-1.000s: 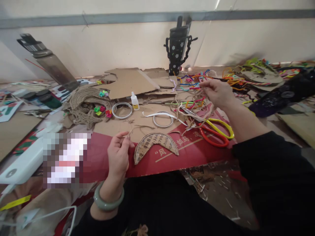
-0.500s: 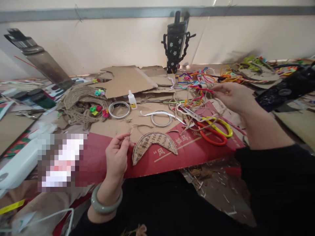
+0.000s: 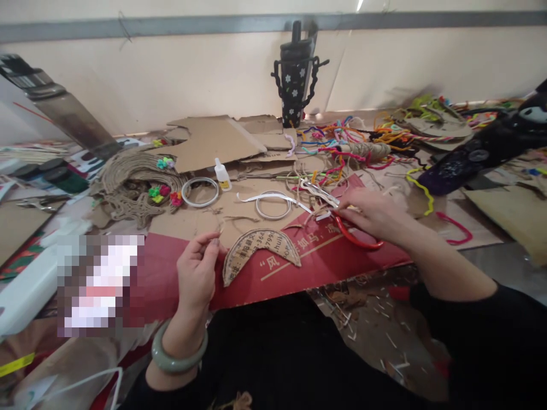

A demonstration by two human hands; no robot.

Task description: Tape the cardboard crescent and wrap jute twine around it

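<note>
While the right hand (image 3: 374,213) rests over the scissors (image 3: 343,230), its fingers bunch narrowly at the handles, and from this angle I can't tell whether they grip them. One red loop shows on the near side of those fingers, and the blades point away ahead of them and to their left, among loose strands of twine. Across to the other side, the left hand (image 3: 196,270) has thumb and forefinger pinched together; whether a strand is caught between the tips is too small to tell. Just right of those left fingers, there's the crescent of printed cardboard (image 3: 260,242), lying on a red-faced sheet (image 3: 256,289), outer curve away from the person. Ahead of the left fingers, a pale ring (image 3: 200,205), with a small white bottle (image 3: 223,176) just beside it; a second ring (image 3: 273,217) sits farther ahead, between the two sets of fingers, a white strip (image 3: 256,197) running across it. Right of the right fingers, a pink fuzzy stem (image 3: 453,222) bends near a yellow one (image 3: 427,196).
</note>
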